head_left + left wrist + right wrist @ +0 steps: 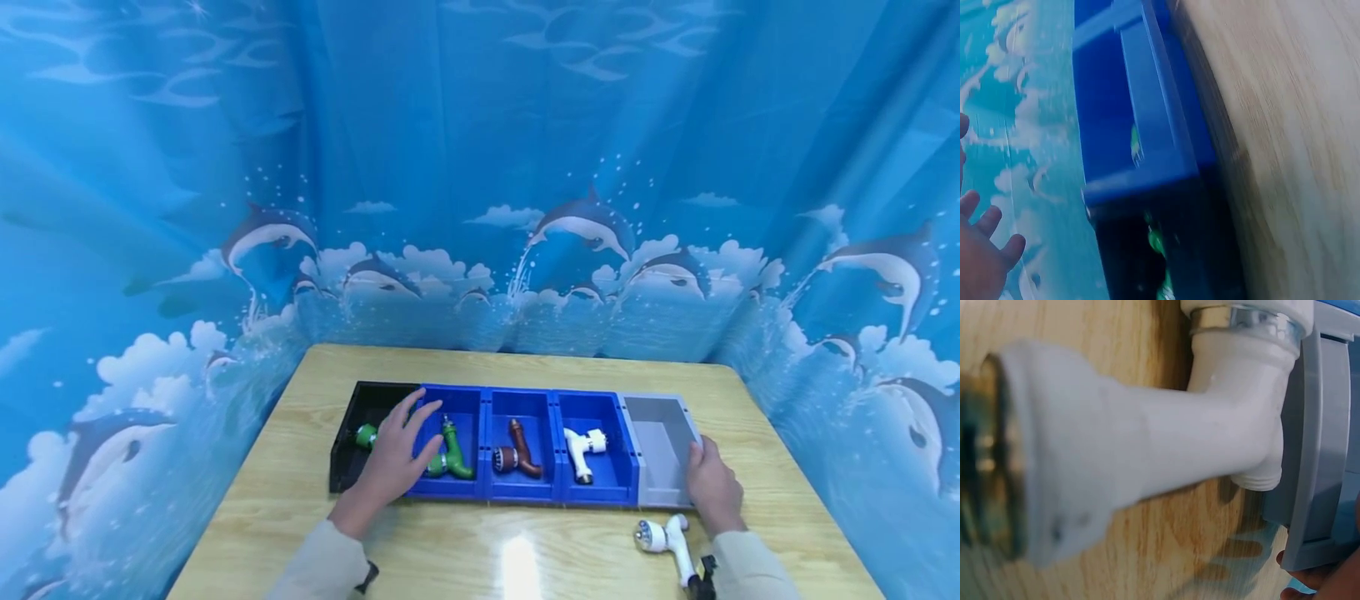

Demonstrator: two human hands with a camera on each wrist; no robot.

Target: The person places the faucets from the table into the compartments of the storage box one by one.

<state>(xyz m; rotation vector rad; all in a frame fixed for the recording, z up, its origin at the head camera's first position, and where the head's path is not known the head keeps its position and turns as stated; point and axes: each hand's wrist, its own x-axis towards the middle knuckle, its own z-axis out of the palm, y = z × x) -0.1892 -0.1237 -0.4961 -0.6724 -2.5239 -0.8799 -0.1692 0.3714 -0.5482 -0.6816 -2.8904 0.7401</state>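
Note:
My right hand grips the right side wall of the grey bin, at the right end of a row of joined bins. Just in front of that bin, a white tap lies on the table; it looms large in the right wrist view. Fingers spread, my left hand hovers over the border of the black bin and the leftmost blue bin, holding nothing. One green tap lies in that blue bin, and another green tap, partly hidden, in the black one.
The middle blue bin holds a brown tap. In the right blue bin lies a white tap. The wooden table extends in front of the row, and a blue dolphin curtain hangs behind and at both sides.

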